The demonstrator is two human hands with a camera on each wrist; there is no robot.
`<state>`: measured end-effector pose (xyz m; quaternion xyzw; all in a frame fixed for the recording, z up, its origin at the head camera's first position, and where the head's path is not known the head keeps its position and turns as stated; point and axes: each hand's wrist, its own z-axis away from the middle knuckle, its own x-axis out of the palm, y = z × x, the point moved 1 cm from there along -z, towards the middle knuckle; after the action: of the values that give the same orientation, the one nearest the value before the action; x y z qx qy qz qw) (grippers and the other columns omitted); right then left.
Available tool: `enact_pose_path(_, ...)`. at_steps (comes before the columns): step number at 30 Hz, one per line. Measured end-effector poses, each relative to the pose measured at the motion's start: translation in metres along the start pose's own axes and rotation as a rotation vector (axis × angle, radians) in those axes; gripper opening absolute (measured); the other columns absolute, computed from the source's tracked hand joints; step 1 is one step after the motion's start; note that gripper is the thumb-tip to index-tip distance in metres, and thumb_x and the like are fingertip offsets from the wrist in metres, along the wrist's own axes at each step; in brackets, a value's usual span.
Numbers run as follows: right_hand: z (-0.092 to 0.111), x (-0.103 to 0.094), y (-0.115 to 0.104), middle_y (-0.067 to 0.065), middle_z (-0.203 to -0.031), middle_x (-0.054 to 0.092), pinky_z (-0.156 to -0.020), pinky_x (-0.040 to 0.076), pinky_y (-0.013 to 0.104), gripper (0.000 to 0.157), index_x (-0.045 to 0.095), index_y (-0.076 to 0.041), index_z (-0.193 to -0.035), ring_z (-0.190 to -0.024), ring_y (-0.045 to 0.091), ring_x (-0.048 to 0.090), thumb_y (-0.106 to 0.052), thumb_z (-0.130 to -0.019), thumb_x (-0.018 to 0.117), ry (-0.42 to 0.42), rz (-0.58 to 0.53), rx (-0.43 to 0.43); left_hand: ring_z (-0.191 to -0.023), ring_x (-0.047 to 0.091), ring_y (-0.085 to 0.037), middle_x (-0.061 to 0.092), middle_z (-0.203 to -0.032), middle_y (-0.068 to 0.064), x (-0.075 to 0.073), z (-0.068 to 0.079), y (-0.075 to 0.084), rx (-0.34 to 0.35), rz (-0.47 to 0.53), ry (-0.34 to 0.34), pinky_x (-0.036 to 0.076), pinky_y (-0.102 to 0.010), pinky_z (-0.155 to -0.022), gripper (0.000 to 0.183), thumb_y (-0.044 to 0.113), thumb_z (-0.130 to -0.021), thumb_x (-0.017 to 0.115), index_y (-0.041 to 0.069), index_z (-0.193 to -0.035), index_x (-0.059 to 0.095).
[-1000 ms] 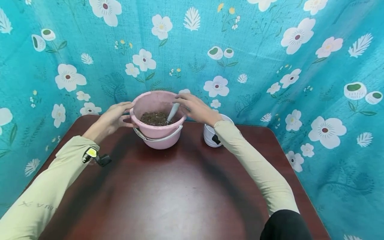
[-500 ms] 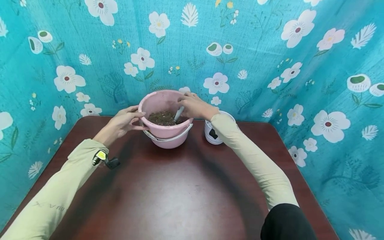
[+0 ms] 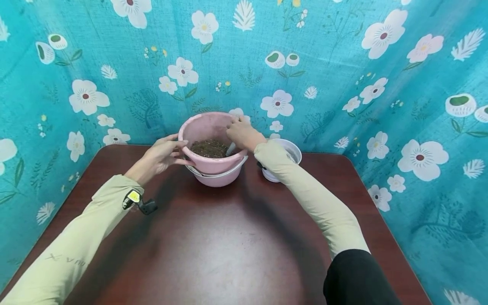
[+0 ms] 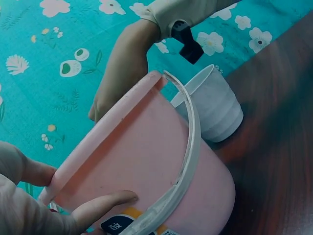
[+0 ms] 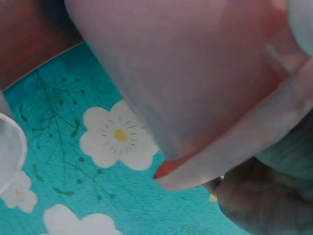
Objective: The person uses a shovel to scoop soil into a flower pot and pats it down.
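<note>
A pink bucket (image 3: 215,181) with dark soil (image 3: 209,149) inside stands near the back of the table. Its white bail handle (image 4: 194,142) hangs down round the near side. At the bucket's left, my left hand (image 3: 164,154) grips the rim, one digit over the edge and another along the outer wall. My right hand (image 3: 244,133) reaches over the right of the rim, fingers curled round a grey-handled tool (image 3: 230,149). The tool's lower end is buried in the soil, so its blade is hidden. In the left wrist view, the right hand (image 4: 120,68) shows beyond the rim.
A white ribbed pot (image 4: 220,107) stands just right of the bucket, partly behind the right sleeve (image 3: 305,182). The brown table (image 3: 228,237) reaches back to a blue floral curtain (image 3: 236,55). A small black camera mount (image 3: 146,206) sits on the left wrist.
The bucket and left hand show farther right as the head view shifts. My right hand has moved lower over the bucket, its fingers now more curled, with less of the tool's handle showing.
</note>
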<state>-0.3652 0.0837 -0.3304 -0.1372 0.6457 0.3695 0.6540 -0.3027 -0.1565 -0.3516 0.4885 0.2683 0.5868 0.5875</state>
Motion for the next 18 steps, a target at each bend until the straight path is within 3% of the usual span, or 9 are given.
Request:
enact_pose_path(5,-0.0020,-0.0022,-0.0044,0.012,-0.120,0.074,-0.121,0.042,0.042,0.027,0.075,-0.005,-0.111,-0.120,0.031,0.064,-0.030,-0.098,0.074,-0.070,-0.074,-0.014,-0.157,0.025,-0.037,0.013,-0.173,-0.018,0.0002,-0.0006,0.0000,0.013,-0.008,0.003,0.050,-0.060,-0.109,0.069,0.007,-0.111,0.044,0.015,-0.170,0.009)
enact_pose_path(9,-0.0007,-0.0042,-0.0033,0.013,-0.125,0.073,-0.127,0.036,0.039,0.027,0.074,-0.006,-0.115,-0.127,0.031,0.062,-0.027,-0.098,0.073,-0.096,-0.137,-0.018,-0.156,0.028,-0.037,0.015,-0.173,-0.019,0.0009,-0.0020,-0.0001,0.020,-0.014,0.008,0.052,-0.059,-0.107,0.068,0.006,-0.111,0.044,0.015,-0.170,0.011)
enact_pose_path(13,0.0010,-0.0054,-0.0028,0.014,-0.126,0.070,-0.122,0.041,0.039,0.025,0.074,-0.004,-0.118,-0.127,0.031,0.058,-0.022,-0.102,0.069,-0.088,-0.107,-0.030,-0.156,0.028,-0.037,0.017,-0.172,-0.020,0.0012,-0.0021,-0.0008,0.020,-0.018,0.005,0.052,-0.058,-0.107,0.068,0.006,-0.111,0.044,0.015,-0.170,0.011)
enact_pose_path(16,-0.0024,0.0012,-0.0007,0.013,-0.119,0.070,-0.109,0.047,0.037,0.019,0.076,-0.004,-0.112,-0.117,0.029,0.057,-0.017,-0.102,0.068,-0.032,0.007,-0.057,-0.156,0.027,-0.036,0.017,-0.172,-0.019,0.0000,-0.0019,-0.0013,0.018,-0.007,0.005,0.051,-0.059,-0.108,0.067,0.006,-0.111,0.044,0.017,-0.169,0.013)
enact_pose_path(18,-0.0036,0.0025,-0.0018,0.012,-0.117,0.071,-0.106,0.047,0.037,0.023,0.077,-0.005,-0.110,-0.114,0.028,0.057,-0.025,-0.100,0.072,-0.027,0.060,-0.053,-0.156,0.027,-0.036,0.017,-0.172,-0.019,-0.0009,-0.0018,-0.0013,0.014,0.002,0.002,0.051,-0.059,-0.109,0.067,0.006,-0.111,0.044,0.018,-0.169,0.014)
